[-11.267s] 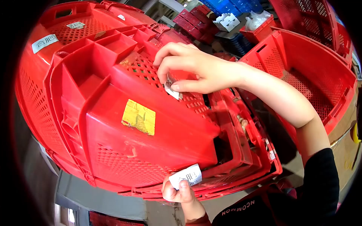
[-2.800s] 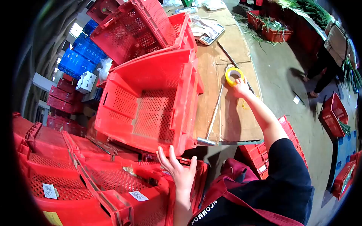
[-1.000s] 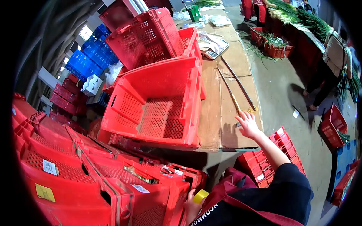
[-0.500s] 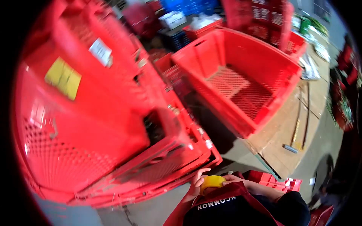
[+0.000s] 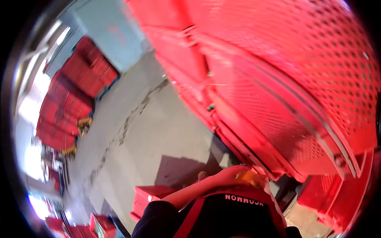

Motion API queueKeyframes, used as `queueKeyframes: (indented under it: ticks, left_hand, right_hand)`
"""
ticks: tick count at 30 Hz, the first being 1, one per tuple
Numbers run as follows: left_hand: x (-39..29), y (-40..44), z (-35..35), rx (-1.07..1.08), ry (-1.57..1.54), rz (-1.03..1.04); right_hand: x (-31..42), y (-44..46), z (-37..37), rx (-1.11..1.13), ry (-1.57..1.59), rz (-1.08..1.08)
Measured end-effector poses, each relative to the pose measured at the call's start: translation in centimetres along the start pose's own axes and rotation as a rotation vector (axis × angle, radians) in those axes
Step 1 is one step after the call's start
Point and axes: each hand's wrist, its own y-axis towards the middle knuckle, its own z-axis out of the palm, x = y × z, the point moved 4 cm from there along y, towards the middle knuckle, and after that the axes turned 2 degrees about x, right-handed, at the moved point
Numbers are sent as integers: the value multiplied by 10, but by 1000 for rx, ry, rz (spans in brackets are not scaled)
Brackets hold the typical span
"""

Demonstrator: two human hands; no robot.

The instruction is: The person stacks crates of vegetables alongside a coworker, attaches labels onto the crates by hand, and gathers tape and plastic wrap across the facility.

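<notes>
A roll of yellow tape [image 5: 248, 177] is in front of my chest at the bottom centre, blurred by motion. My left hand [image 5: 233, 173] comes in from the left and is closed on the tape. On the tape's other side my right hand [image 5: 262, 181] shows only as a smear close to the roll, its fingers not readable. Just beyond both hands rises a big stack of red perforated crates [image 5: 254, 107], which fills the upper right.
More red crates [image 5: 149, 196] sit low beside my left arm, with others [image 5: 335, 194] at the lower right near a piece of cardboard [image 5: 305, 218]. Tall red crate stacks [image 5: 65, 107] stand at the far left. A dark crack [image 5: 126, 123] runs along the grey floor.
The view has swung away from the table to the crate stack and the floor. My right hand has left the tabletop and come to the tape at my chest.
</notes>
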Motion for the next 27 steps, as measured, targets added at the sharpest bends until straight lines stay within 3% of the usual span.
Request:
queueKeyframes:
  ticks: [1,2,7,9,10,12,15,16,18,20,24,27]
  left_hand:
    - [5,-9,-10,-6,34,30]
    - [18,-19,-18,-79,49,59]
    - [45,-76,-77,-141,76,-93]
    - [66,-100,-100,-137,69,-156]
    - [82,-113,-114,-242,42,-153]
    - [104,-150,-154,-394,-123,-101]
    - [111,-193,-194,-378,-110,-188]
    - [117,-205,-200,-432,-60,-170]
    - [127,-230,-212,-495,-57,-229]
    - [142,-256,-222,-622,-17,-315]
    - [166,-300,-241,-775,14,-451]
    - [171,-331,-275,-757,-66,-600]
  right_hand:
    - [-2,8,8,59,-163,129]
    - [-18,27,10,81,-251,13]
    - [3,74,108,296,-410,-74]
    - [3,91,157,313,-509,115]
    - [0,102,176,314,-522,122]
    - [-9,132,231,341,-640,-57]
    - [-16,150,289,462,-754,-115]
    - [-19,155,303,443,-760,-101]
    - [-27,171,336,489,-376,70]
    - [-19,199,352,462,-481,66]
    - [-9,277,367,422,-728,-224]
    - [-9,350,370,284,-749,-242]
